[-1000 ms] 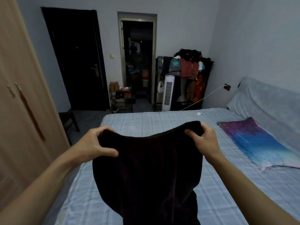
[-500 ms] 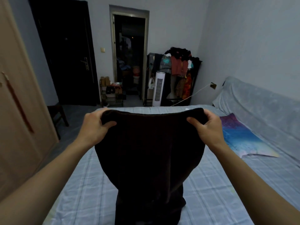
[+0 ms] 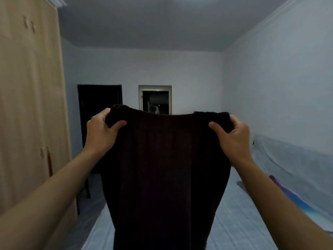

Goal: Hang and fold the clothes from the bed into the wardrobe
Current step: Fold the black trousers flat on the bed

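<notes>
Above the pale blue checked bed [image 3: 234, 222], we pinch the dark knitted garment's [image 3: 162, 168] top corners, left hand [image 3: 100, 134] and right hand [image 3: 232, 139].

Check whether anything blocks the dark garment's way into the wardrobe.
The left hand and right hand grip the garment by its top edge above the bed. The wardrobe stands to the left, doors shut: they bar the way in. What looks like a dark chair stands low beside it.

The dark, near-black cloth garment [image 3: 162, 168] looks soft, matt and finely ribbed. The tall pale wooden wardrobe [image 3: 30, 105] shows a smooth grained finish. The light blue bedsheet [image 3: 237, 222] is matt cloth.
</notes>
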`<action>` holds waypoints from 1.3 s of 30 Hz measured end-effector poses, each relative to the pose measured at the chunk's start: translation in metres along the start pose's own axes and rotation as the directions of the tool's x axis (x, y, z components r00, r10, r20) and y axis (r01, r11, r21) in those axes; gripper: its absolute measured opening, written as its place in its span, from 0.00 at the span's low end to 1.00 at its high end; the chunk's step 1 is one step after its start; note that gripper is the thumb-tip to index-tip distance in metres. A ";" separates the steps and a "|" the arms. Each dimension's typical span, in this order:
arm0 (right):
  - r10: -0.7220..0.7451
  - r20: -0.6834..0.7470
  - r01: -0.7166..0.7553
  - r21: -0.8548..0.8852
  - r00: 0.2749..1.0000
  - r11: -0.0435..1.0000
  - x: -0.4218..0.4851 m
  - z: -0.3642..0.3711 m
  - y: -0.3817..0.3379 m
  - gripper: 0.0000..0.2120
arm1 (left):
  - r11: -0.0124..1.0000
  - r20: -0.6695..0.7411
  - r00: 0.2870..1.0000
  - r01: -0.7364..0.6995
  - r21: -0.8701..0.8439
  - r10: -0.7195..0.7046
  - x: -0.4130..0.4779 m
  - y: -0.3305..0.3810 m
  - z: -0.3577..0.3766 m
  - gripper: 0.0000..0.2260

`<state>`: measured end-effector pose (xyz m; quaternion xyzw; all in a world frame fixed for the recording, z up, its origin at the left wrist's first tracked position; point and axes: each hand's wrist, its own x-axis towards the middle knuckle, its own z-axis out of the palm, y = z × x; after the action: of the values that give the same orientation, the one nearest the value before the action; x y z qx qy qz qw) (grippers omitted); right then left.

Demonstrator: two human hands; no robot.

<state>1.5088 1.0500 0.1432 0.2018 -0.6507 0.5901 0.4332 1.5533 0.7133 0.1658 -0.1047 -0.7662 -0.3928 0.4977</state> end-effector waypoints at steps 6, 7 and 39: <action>-0.134 -0.073 0.133 -0.017 0.988 0.991 0.030 -0.005 -0.083 0.09 | 0.984 -0.117 0.978 -0.167 0.060 0.173 0.038 0.064 -0.048 0.06; -0.157 -0.086 0.156 -0.019 0.984 0.988 0.034 -0.005 -0.097 0.08 | 0.980 -0.140 0.970 -0.189 0.068 0.197 0.043 0.070 -0.056 0.06; 0.199 0.141 -0.172 -0.182 0.970 0.968 0.019 0.127 0.089 0.11 | 0.890 0.308 0.872 0.436 -0.135 -0.381 0.036 -0.147 -0.003 0.09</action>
<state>1.3880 0.9545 0.1147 0.1488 -0.7466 0.5530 0.3385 1.4571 0.6050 0.1233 -0.0421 -0.7886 -0.5460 0.2796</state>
